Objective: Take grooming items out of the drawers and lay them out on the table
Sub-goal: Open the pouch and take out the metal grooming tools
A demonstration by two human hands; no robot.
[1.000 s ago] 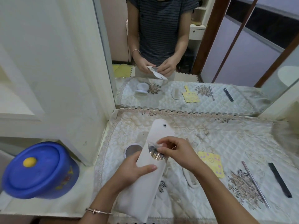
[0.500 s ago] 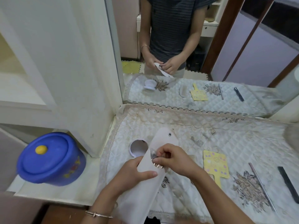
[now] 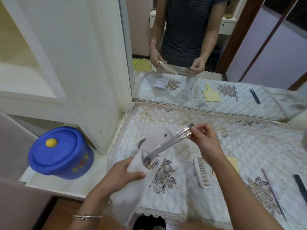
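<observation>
Left hand (image 3: 123, 173) fingers wrap the white pouch (image 3: 132, 185) at lower centre; right hand (image 3: 205, 140) fingers pinch a clear-wrapped tool (image 3: 167, 145), half out of it, above the worktop (image 3: 249, 146).

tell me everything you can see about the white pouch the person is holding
The long flat white pouch, of smooth plastic-like or leathery material, has a rounded top flap with a small dark snap stud. The left hand grips its middle, holding it tilted above the quilted table cover. Its mouth is open, and a clear plastic sleeve of metal tools sticks out, pinched at the far end by the right hand.
</observation>
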